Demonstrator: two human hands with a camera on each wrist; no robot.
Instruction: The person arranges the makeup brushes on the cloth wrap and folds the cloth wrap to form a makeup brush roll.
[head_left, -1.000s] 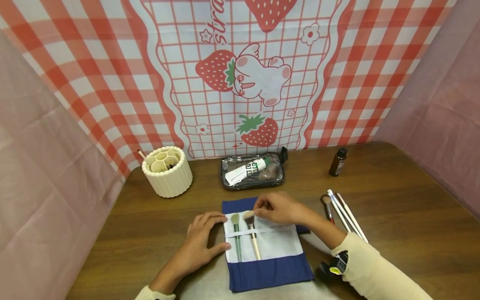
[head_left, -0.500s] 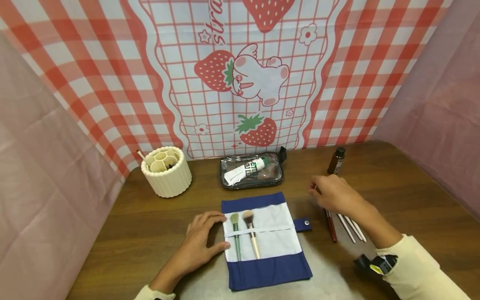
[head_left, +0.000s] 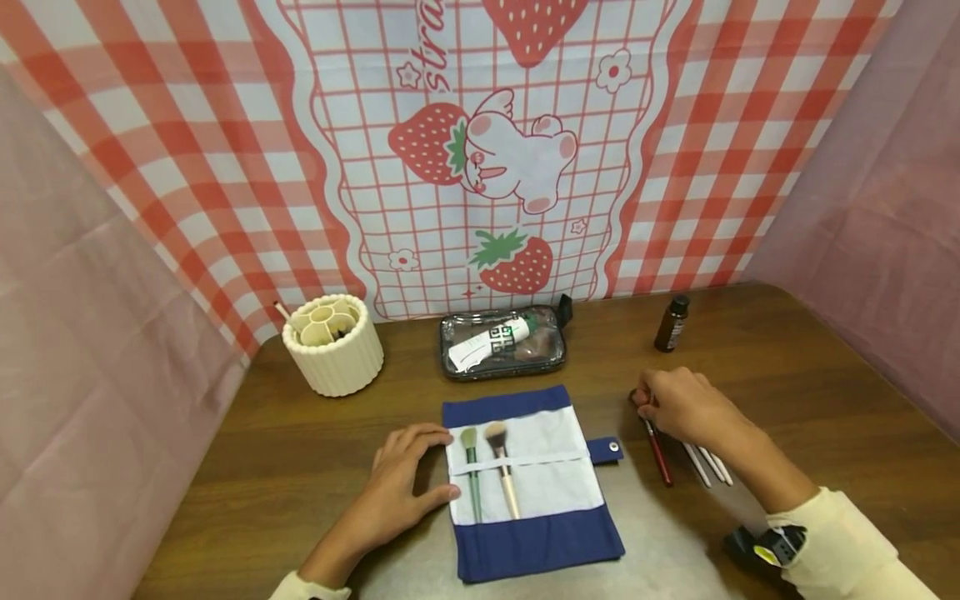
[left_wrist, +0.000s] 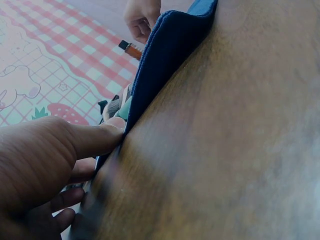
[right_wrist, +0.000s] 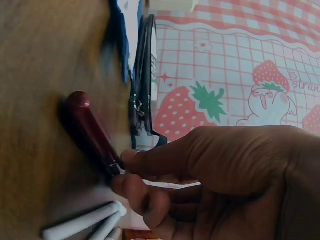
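A blue and white fabric brush roll (head_left: 540, 546) lies unfolded on the table. Under its elastic strap sit a green makeup brush (head_left: 474, 479) and a makeup brush with a pale gold handle (head_left: 509, 487). At the roll's left edge rests my left hand (head_left: 401, 479), thumb and fingers spread; the left wrist view shows the thumb (left_wrist: 100, 140) against the blue fabric. To the right of the roll, my right hand (head_left: 686, 406) pinches a red-handled makeup brush (right_wrist: 95, 130) near its ferrule, its head mostly hidden by the fingers. Several slim white brushes (head_left: 697, 467) lie beneath that hand.
Along the back stand a cream ribbed organizer (head_left: 336, 358), a clear zip pouch (head_left: 551, 354) holding a white tube (head_left: 480, 346), and a small dark bottle (head_left: 672, 323). The roll's snap tab (head_left: 606, 450) sticks out rightward. A strawberry-print cloth (head_left: 517, 208) hangs behind the table.
My right hand has left the gold-handled brush in the roll, moved right to the loose brushes, and now pinches the red-handled one. The left hand stays at the roll's edge.
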